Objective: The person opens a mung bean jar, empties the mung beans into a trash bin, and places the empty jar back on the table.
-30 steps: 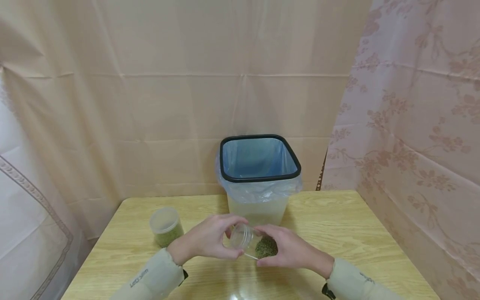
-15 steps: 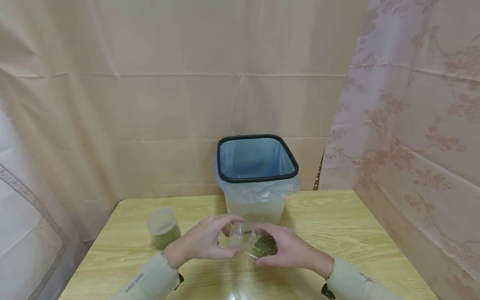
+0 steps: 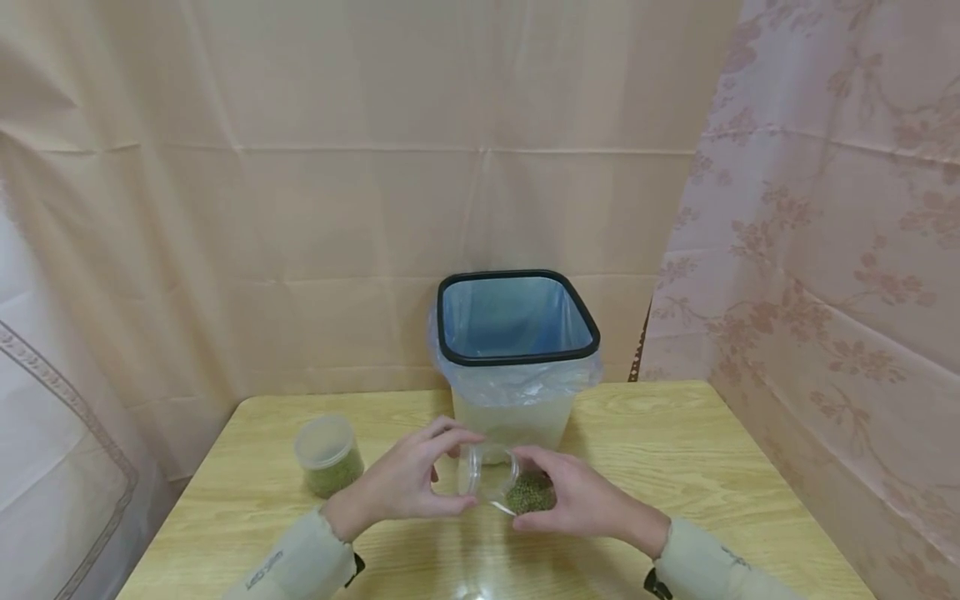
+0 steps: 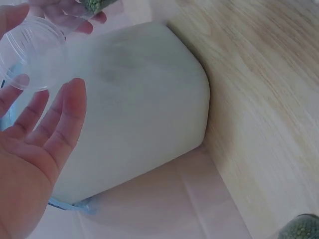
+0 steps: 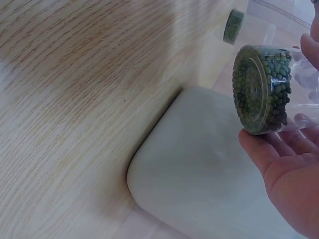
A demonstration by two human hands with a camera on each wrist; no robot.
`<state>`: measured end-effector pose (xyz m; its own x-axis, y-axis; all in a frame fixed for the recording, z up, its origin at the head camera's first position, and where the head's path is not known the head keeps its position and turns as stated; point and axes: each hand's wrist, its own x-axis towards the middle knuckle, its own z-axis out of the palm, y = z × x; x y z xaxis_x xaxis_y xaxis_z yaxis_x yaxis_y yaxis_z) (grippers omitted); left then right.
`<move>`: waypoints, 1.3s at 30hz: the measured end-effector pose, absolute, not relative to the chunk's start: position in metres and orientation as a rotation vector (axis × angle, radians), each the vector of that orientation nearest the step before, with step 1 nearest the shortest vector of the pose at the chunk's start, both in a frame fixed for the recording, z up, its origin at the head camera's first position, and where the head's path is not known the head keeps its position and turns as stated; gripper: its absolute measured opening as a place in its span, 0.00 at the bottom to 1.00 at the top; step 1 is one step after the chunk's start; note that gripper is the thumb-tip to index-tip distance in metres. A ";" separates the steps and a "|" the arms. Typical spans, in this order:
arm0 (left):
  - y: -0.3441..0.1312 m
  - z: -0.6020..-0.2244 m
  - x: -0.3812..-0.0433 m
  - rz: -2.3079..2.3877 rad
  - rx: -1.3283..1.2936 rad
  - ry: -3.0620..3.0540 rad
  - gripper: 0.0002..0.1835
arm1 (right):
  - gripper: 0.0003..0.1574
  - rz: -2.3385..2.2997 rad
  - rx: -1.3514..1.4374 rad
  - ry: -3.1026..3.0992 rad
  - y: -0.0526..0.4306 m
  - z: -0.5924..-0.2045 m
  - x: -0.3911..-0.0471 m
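Observation:
In the head view, my right hand point(image 3: 577, 493) holds a clear plastic jar point(image 5: 261, 90) lying sideways in the air in front of a bin. Green mung beans point(image 3: 529, 493) are gathered at its base, on the right. My left hand point(image 3: 408, 473) has its thumb and fingers spread around the clear, ridged lid end point(image 3: 468, 473), which points left. Thumb below and fingertips above meet the rim in the head view. Because everything there is transparent, the line between lid and neck is hard to make out. A second jar point(image 3: 330, 457) of green beans stands upright beside my left wrist.
A pale bin point(image 3: 517, 421) with a black rim and bluish liner stands just behind my hands. The wooden table point(image 3: 675, 467) runs back to a beige curtain point(image 3: 360, 208). Floral cloth point(image 3: 840, 317) hangs at the right.
The jar has turned slightly, so more of its clear wall shows between the lid end and the beans. My left fingers have shifted slightly left and spread; my right hand keeps its hold.

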<state>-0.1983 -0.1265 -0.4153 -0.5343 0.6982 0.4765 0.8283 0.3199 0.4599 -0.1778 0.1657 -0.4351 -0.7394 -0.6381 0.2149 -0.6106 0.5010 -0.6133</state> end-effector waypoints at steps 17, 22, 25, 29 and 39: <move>-0.135 -0.425 -0.192 -0.953 -1.295 -2.431 0.35 | 0.49 -1.127 -1.115 2.668 0.166 -0.432 -0.178; -0.140 -0.432 -0.193 -0.943 -1.260 -2.434 0.34 | 0.50 -1.161 -1.070 2.622 0.167 -0.431 -0.179; -0.143 -0.436 -0.195 -0.932 -1.226 -2.461 0.33 | 0.49 -1.176 -1.055 2.604 0.168 -0.431 -0.179; -0.146 -0.445 -0.199 -0.861 -1.149 -2.545 0.32 | 0.48 -1.177 -1.059 2.604 0.168 -0.431 -0.180; -0.156 -0.467 -0.204 -0.707 -1.090 -2.678 0.32 | 0.46 -1.165 -1.041 2.610 0.170 -0.433 -0.178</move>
<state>-0.2043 -0.1564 -0.4668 -0.7201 0.6156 0.3202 0.6934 0.6216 0.3643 -0.1783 0.1695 -0.4333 -0.7612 -0.6241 0.1762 -0.5478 0.4734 -0.6898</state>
